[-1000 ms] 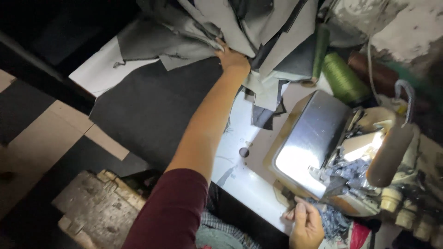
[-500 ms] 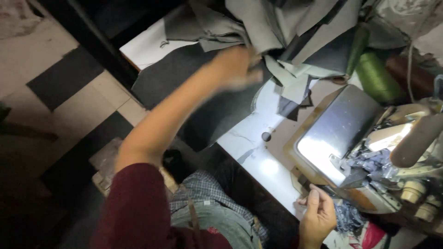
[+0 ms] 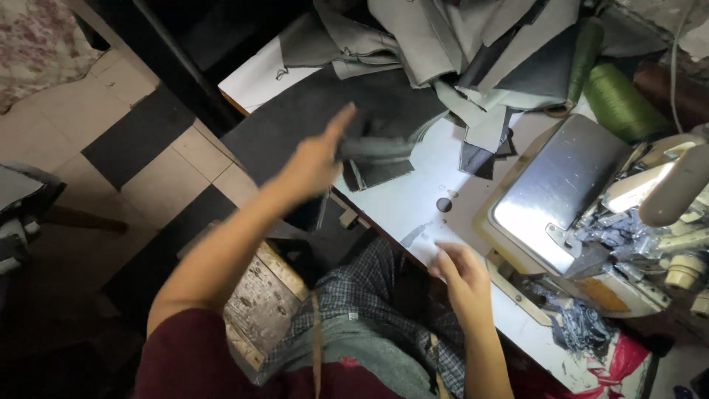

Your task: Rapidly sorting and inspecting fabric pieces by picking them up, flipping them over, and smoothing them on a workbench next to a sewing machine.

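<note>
Left hand (image 3: 316, 159) grips a grey fabric piece (image 3: 377, 148) above the white table (image 3: 402, 203); right hand (image 3: 461, 273), fingers loose, rests at its edge

No packages, labels, signs or screens appear anywhere around the sewing workstation seen from overhead in this frame.

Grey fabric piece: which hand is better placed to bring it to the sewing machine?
Left. The left hand already grips the grey fabric piece; the right hand waits empty at the table edge by the sewing machine.
</note>
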